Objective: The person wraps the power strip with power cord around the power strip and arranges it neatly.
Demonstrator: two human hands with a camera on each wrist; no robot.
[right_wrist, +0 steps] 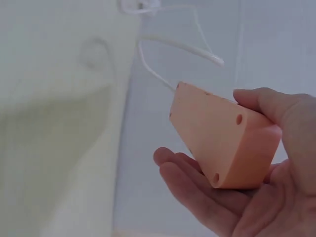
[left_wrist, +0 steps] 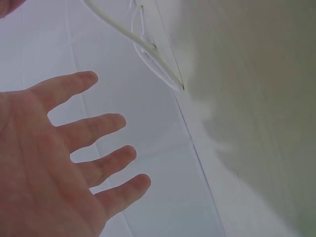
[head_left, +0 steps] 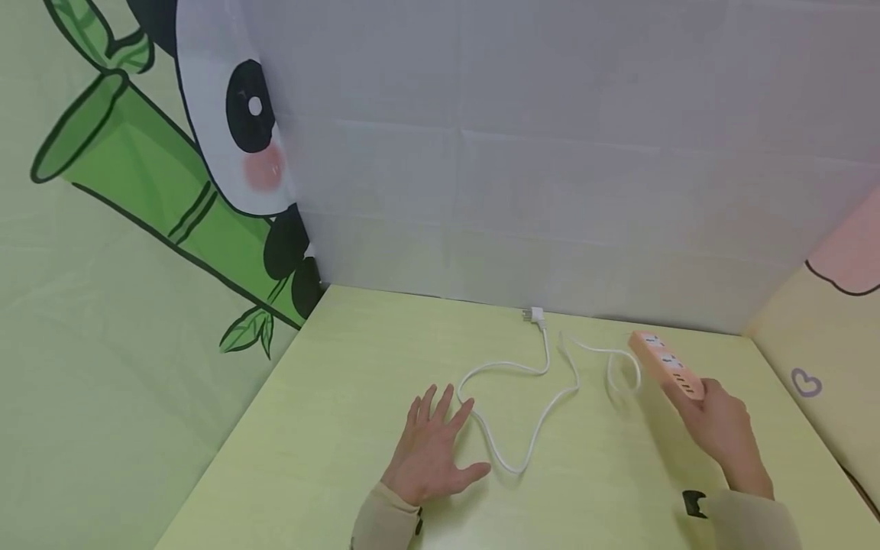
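Note:
An orange power strip [head_left: 665,367] with white sockets is held up at its near end by my right hand [head_left: 725,431], tilted above the table's right side. In the right wrist view, thumb and fingers of the right hand [right_wrist: 276,197] grip the strip [right_wrist: 217,133] from opposite sides. Its white cord [head_left: 543,416] loops across the table to a white plug [head_left: 536,315] near the back edge. My left hand [head_left: 433,451], fingers spread, is beside the cord's left loop. In the left wrist view the left hand [left_wrist: 49,158] shows an empty palm, the cord [left_wrist: 123,32] above it.
The pale yellow-green table [head_left: 309,428] meets a plain light wall [head_left: 522,191] at the back. A side wall at the left carries a green bamboo picture [head_left: 151,160]; the right wall shows a small heart [head_left: 807,383].

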